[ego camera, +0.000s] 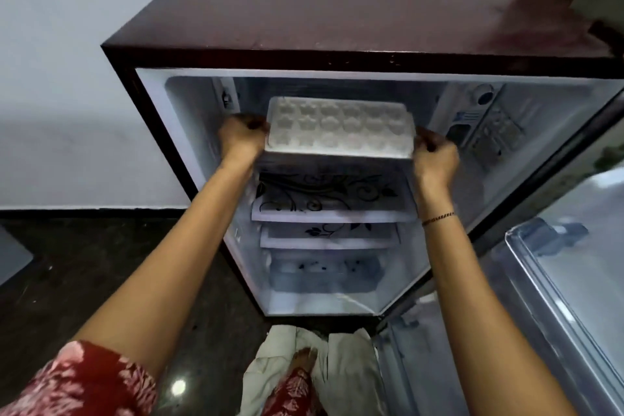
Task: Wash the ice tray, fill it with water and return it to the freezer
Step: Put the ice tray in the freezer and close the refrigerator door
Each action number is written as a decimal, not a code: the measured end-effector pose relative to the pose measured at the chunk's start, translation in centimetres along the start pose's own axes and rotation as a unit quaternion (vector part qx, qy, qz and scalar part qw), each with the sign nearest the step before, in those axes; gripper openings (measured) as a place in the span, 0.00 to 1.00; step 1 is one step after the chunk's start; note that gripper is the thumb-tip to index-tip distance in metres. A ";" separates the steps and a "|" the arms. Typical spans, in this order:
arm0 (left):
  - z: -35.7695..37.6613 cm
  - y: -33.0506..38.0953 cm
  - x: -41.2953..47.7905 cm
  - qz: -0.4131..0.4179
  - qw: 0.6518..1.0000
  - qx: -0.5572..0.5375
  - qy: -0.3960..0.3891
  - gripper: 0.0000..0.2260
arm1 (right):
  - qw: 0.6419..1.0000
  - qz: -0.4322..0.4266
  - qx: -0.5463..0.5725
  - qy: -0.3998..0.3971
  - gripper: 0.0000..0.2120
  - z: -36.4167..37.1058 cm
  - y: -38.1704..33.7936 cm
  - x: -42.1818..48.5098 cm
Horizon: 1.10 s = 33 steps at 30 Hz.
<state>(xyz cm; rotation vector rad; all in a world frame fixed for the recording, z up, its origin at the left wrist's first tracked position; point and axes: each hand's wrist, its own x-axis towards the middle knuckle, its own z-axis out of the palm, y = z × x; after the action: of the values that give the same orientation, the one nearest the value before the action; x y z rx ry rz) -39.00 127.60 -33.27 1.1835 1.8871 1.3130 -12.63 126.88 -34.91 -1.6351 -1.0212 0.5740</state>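
Head view, looking down into an open single-door refrigerator (337,10) whose door (557,280) is swung out to the right. The white ice tray (341,127), with its rows of flower-shaped cells facing up, is held in the air at the mouth of the upper freezer space (192,105), above the topmost floral-printed glass shelf (324,194) and not resting on it. The left hand (241,138) grips the tray's left short end with fingers curled round the edge. The right hand (435,162), a thread band (438,218) on its wrist, pinches the right short end in the same manner. The tray sits close to level, its near edge a little lower. The cells look uniformly pale and the frame is blurred, so it cannot be told whether they hold water, ice or nothing. The stage is therefore ambiguous: this is judged to be either the opening step, lifting the tray out for washing with everything else left to do, or the closing step, sliding the filled tray in, with only release and shutting the door remaining. A pale cloth (347,368) lies on the dark floor before the cabinet, under a bare foot (304,356).
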 end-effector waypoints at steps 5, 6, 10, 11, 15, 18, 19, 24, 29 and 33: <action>1.5 0.0 2.8 0.019 0.998 0.065 -0.002 0.07 | 0.999 -0.036 -0.036 -0.018 0.12 1.6 -0.1 2.7; 1.7 -0.1 3.3 0.026 0.997 0.076 -0.003 0.11 | 0.998 -0.042 -0.049 -0.023 0.12 1.9 0.0 3.1; 2.2 0.0 4.6 0.055 0.986 0.155 0.003 0.09 | 0.996 -0.054 -0.063 -0.044 0.10 2.9 0.3 4.6; 2.5 0.1 4.8 0.061 0.983 0.173 0.004 0.08 | 0.996 -0.052 -0.054 -0.047 0.10 3.0 0.3 5.0; 3.5 0.3 5.5 0.071 0.985 0.160 -0.005 0.09 | 0.993 -0.056 -0.086 -0.061 0.10 3.7 0.4 7.2; 4.2 0.5 6.2 0.097 0.986 0.136 -0.006 0.13 | 0.993 -0.045 -0.101 -0.041 0.11 4.6 0.6 8.3; 4.4 0.6 6.5 0.101 0.987 0.128 -0.003 0.15 | 0.993 -0.050 -0.101 -0.029 0.11 4.9 0.7 8.4; 5.3 0.1 8.6 0.094 0.986 0.137 -0.009 0.13 | 0.991 -0.067 -0.108 -0.027 0.12 6.1 0.9 9.6; 5.9 0.4 10.5 0.093 0.983 0.161 -0.009 0.15 | 0.983 -0.074 -0.165 -0.036 0.12 7.0 0.3 11.0; 5.9 0.6 10.8 0.116 0.978 0.171 0.017 0.16 | 0.973 -0.105 -0.197 -0.064 0.15 7.3 -0.3 11.1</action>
<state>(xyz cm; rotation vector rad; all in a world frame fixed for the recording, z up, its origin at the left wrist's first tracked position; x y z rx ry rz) -38.95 139.87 -34.45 1.6047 2.1084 1.1583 -12.78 140.11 -35.44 -1.8186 -1.4552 0.3512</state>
